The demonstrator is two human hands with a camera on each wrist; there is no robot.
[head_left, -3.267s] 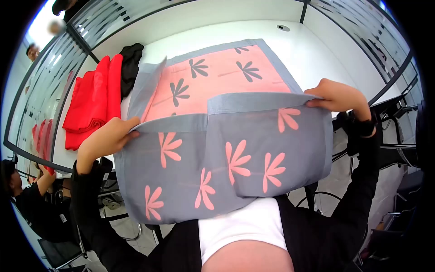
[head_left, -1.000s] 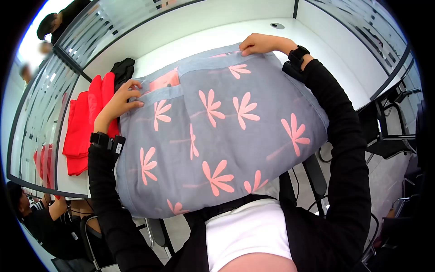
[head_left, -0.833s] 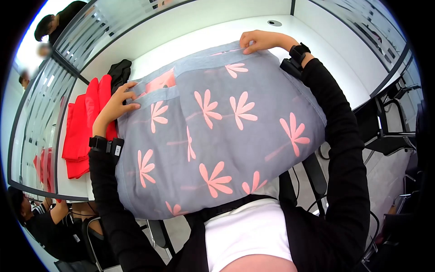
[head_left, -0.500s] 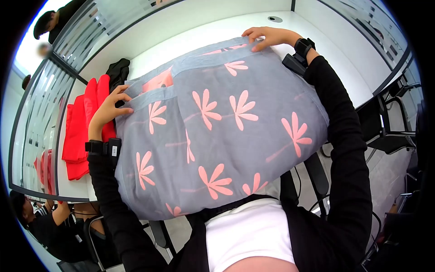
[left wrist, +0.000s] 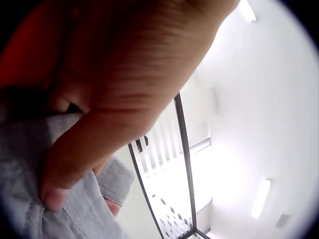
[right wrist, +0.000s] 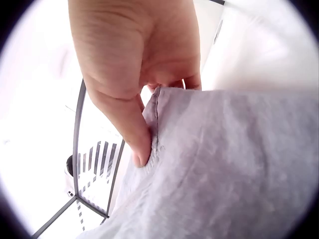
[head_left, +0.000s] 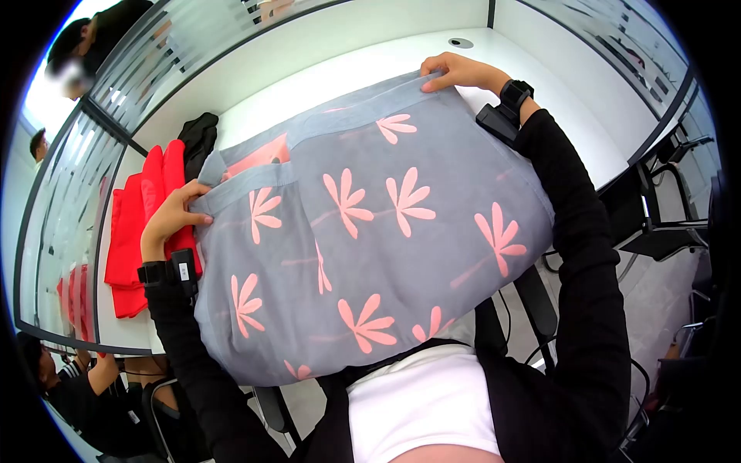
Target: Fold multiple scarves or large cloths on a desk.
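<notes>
A grey pillowcase (head_left: pixel 363 262) with pink leaf prints spreads over the desk's front and hangs toward the person's lap. Its pale hem crosses the far side, and a strip of pink cloth shows through a gap at the upper left. My left hand (head_left: pixel 171 217) pinches the left corner of the hem; in the left wrist view the thumb (left wrist: pixel 56 191) presses on the cloth. At the far right corner my right hand (head_left: pixel 463 71) grips the hem, its thumb (right wrist: pixel 139 149) on the near face and the other fingers mostly hidden behind the cloth.
Folded red cloth (head_left: pixel 135 239) lies left of the pillowcase, with a black cloth (head_left: pixel 199 143) behind it. Low partitions enclose the white desk (head_left: pixel 370 58), which has a cable hole (head_left: pixel 461 43). Black chairs (head_left: pixel 656 208) stand at right. Other people are at the left.
Since the oldest frame, both hands have carried the grey side away from the body over the pink side. In the last half second, the left hand has shifted slightly nearer the body.
</notes>
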